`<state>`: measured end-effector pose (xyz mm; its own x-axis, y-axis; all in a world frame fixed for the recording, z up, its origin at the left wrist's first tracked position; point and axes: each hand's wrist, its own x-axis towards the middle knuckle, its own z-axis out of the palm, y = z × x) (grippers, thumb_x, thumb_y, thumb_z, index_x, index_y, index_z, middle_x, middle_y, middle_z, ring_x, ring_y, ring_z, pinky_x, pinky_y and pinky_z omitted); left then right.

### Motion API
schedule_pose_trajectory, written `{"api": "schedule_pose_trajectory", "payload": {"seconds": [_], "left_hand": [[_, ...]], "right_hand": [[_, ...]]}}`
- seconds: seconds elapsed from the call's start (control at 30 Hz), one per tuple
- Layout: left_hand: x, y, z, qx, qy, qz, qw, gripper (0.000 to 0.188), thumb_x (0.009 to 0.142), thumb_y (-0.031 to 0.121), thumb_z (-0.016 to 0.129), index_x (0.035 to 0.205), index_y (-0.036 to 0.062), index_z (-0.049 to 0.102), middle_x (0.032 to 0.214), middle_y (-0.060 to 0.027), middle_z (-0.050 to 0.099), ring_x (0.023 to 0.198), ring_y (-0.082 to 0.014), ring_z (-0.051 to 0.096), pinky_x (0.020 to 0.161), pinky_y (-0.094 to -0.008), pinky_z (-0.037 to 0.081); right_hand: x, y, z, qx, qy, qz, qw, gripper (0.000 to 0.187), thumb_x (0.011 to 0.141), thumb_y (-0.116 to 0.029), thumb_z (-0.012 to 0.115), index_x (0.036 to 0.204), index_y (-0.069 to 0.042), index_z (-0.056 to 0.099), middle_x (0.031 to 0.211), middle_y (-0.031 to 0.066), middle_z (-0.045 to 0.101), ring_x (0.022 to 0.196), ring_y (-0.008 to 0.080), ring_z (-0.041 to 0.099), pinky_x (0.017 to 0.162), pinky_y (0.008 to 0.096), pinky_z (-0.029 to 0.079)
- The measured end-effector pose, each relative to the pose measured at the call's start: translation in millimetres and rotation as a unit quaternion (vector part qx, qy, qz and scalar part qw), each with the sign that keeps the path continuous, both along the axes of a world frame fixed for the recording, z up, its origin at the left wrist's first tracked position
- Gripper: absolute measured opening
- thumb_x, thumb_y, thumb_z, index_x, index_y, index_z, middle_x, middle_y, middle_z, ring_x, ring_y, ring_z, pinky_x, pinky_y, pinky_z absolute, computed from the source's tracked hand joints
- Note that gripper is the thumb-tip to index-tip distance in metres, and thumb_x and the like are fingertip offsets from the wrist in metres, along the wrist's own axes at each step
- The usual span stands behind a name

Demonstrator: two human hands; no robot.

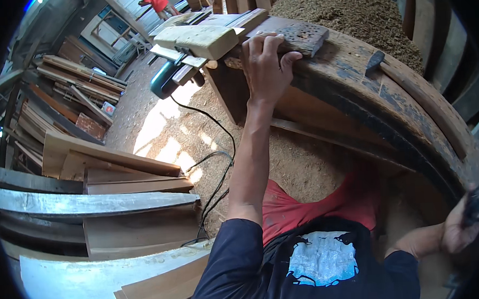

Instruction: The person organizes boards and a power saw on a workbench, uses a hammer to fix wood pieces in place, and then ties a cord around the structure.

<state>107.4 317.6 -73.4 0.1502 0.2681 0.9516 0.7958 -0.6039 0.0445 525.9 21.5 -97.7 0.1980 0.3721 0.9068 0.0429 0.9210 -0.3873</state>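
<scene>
My left hand (267, 67) reaches forward to the bench. Its fingers curl over a dark, worn wooden block (305, 36) pitted with small holes, the thumb along its near side. Just left of it, a pale wooden block (198, 39) lies by a green corded power tool (166, 78) at the bench end. At the far right my right hand (457, 227) is closed around a dark object (477, 204), blurred and cut by the picture's rim, so its kind does not show. A hammer (376, 62) with a long wooden handle lies on the workbench (354, 62).
A black cord (231, 142) trails from the tool over the sawdust-strewn floor (140, 119). Stacked boards (141, 230) stand close on my left, with more timber (78, 76) behind. Beyond the bench lies a shavings heap (340, 6). A person in red (157, 2) is far off.
</scene>
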Motion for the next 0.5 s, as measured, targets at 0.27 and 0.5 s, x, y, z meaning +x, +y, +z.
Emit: {"api": "schedule_pose_trajectory", "payload": {"seconds": [0.27,0.5], "left_hand": [[-10.6,-31.6,-13.5,-0.034,-0.025,0.028,0.999,0.040,0.084,0.039,0.073,0.105,0.0065,0.063,0.107,-0.0142,0.059,0.104,-0.0340,0.053,0.092,-0.0460,0.042],[-12.7,-171.6,-199.4,-0.524,-0.274,-0.205,0.780,0.036,0.095,0.025,0.064,0.117,-0.0025,0.054,0.099,-0.0135,0.062,0.089,-0.0186,0.063,0.079,-0.0329,0.052]], "right_hand": [[-175.6,96.2,-57.0,-0.419,-0.160,0.243,0.860,0.015,0.095,-0.007,0.047,0.088,0.002,0.056,0.081,0.0103,0.069,0.074,0.0141,0.064,0.070,0.0287,0.052],[-236.4,151.2,-180.7,-0.339,-0.306,0.061,0.887,0.007,0.090,-0.005,0.052,0.092,0.002,0.055,0.072,0.0176,0.060,0.065,0.0360,0.059,0.063,0.0448,0.047]]}}
